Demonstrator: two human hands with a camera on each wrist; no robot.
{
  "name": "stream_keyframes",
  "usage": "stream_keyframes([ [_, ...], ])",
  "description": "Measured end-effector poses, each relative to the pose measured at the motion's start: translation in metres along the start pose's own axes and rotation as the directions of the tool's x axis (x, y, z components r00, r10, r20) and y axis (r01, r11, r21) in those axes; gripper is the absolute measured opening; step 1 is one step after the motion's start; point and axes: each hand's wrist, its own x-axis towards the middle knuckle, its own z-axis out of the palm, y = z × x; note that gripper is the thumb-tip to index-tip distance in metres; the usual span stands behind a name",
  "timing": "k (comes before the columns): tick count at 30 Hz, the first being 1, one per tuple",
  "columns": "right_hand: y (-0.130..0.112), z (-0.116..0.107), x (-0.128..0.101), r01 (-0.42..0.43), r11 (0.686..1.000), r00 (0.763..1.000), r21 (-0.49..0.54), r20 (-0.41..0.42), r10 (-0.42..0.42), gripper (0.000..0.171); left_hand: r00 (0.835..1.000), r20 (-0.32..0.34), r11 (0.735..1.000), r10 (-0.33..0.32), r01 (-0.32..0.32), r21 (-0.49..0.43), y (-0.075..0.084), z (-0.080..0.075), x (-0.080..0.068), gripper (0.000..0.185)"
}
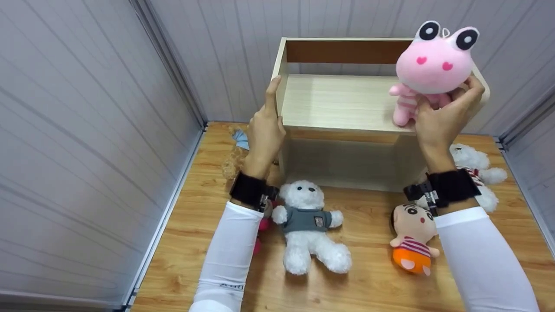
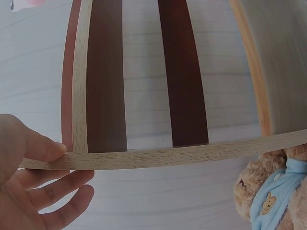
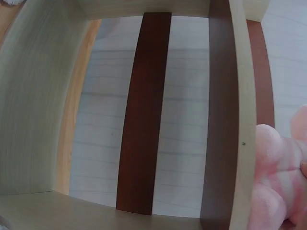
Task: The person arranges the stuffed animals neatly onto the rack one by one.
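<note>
A pink frog plush (image 1: 433, 65) with big black-and-white eyes and heart cheeks is in my right hand (image 1: 446, 119), gripped at its striped body. It stands upright over the right end of the top board of a small wooden shelf (image 1: 338, 99). In the right wrist view, the plush's pink limbs (image 3: 268, 148) show beside the board's front edge, and most of that hand is out of frame. My left hand (image 1: 265, 132) holds the shelf's left side panel. The left wrist view shows the thumb (image 2: 45, 147) against one face of the panel edge (image 2: 144, 160), the fingers on the other.
A white bear in a grey shirt (image 1: 308, 221) lies on the wooden floor (image 1: 360, 277) before the shelf. Right of it lies a doll in orange shorts (image 1: 414, 247). A brown bear with blue cloth (image 2: 278, 196) sits left of the shelf, another white plush (image 1: 488, 175) right.
</note>
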Motion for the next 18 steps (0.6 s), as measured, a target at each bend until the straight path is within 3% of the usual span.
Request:
stream_keyframes([
  [5,0.008,0.004,0.007,-0.059,0.995,0.998,-0.085,-0.023,0.057,0.057,1.0,0.005,1.0,-0.005,0.005,0.002,-0.001,0.001,-0.002,0.087],
  [9,0.021,0.004,0.017,-0.071,0.973,0.997,-0.22,-0.045,0.062,0.044,1.0,0.008,1.0,-0.014,0.014,0.009,-0.001,0.001,-0.002,0.087],
  [13,0.035,0.005,0.026,-0.037,0.928,0.999,-0.372,-0.05,0.02,0.031,1.0,0.006,1.0,-0.017,0.017,0.005,0.0,0.001,-0.002,0.088],
  [18,0.043,0.006,0.031,0.028,0.897,0.999,-0.442,-0.018,-0.039,0.027,1.0,0.007,1.0,-0.016,0.016,-0.002,-0.001,0.001,-0.002,0.089],
])
